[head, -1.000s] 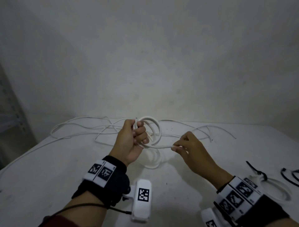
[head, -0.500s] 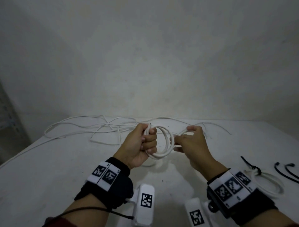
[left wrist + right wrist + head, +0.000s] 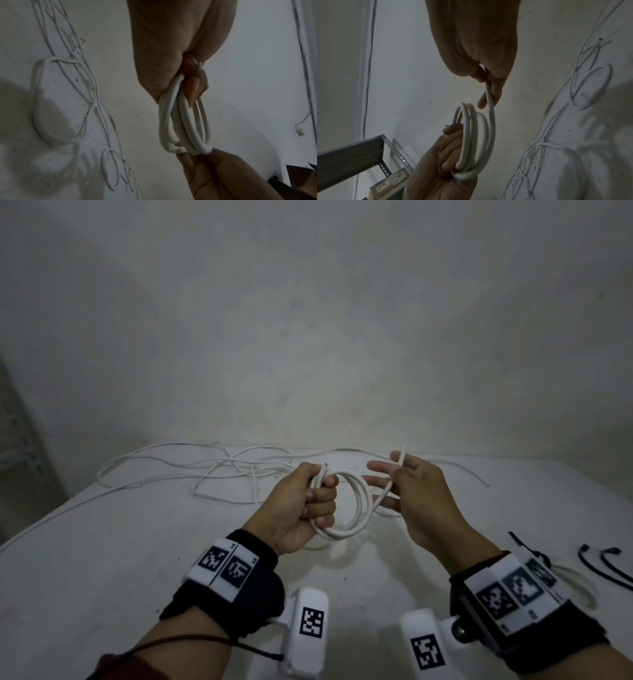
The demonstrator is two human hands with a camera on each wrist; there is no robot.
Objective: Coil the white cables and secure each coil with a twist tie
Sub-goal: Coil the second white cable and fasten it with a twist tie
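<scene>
A small coil of white cable (image 3: 342,534) hangs above the table, and my left hand (image 3: 315,501) grips its left side in a fist. The loops show close up in the left wrist view as the coil (image 3: 187,121), and also in the right wrist view (image 3: 471,135). Just right of the coil, my right hand (image 3: 411,487) pinches the free strand (image 3: 491,111) between thumb and fingers, the other fingers spread. The strand leaves the coil, passes through that hand and sticks up behind it. Loose white cables (image 3: 222,470) lie tangled at the table's back.
A tied white coil (image 3: 582,580) with a black tie lies at the right, partly behind my right wrist band. Loose black twist ties (image 3: 603,563) lie beside it. The white table (image 3: 102,559) meets a wall at the back. A metal shelf (image 3: 351,152) stands to the left.
My right hand brought the strand up against the coil, then drew back to the right with its fingers spread. My left hand kept its grip on the coil.
</scene>
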